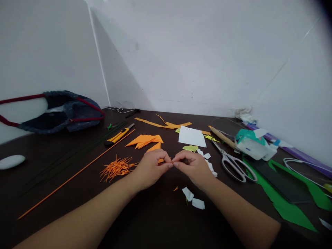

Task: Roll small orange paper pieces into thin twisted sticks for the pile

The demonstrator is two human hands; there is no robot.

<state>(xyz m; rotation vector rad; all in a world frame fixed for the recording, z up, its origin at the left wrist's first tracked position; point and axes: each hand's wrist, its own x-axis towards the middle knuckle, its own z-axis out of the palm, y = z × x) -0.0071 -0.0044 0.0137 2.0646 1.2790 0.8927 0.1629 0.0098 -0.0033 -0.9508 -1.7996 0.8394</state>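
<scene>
A plain whitish wall (186, 58) rises behind a dark brown, smooth-topped table (160, 221). At the far left lies a dark blue bag with red handles (64, 121), slumped on its side. At the right, long bright green paper strips (290, 207) run partly under a flat dark rectangular slab (282, 181). A long, thin orange rod (77, 173) slants across the left of the table.

In the middle are the person's two bare hands, nearly touching at the fingertips. The left hand (153, 166) is closed in a thumb-and-finger pinch, and the right hand (193, 167) pinches in the same way, just opposite. Between them they grip a tiny, thin orange piece, mostly hidden by the fingers; its material cannot be told.

To the right of the right hand rest pale-handled metal scissors (224, 154), with a white and teal soft packet (255, 147) just beyond. Past the hands sit a white four-sided paper sheet (191, 136) and folded orange paper pieces (145, 140). Just left of the left hand is a loose heap of thin orange strands (117, 168), and farther back a yellow and black craft knife (118, 136) lies beside the rod. Nearer the person are small white paper scraps (198, 203) and, smallest, a pointed orange scrap (175, 188)
</scene>
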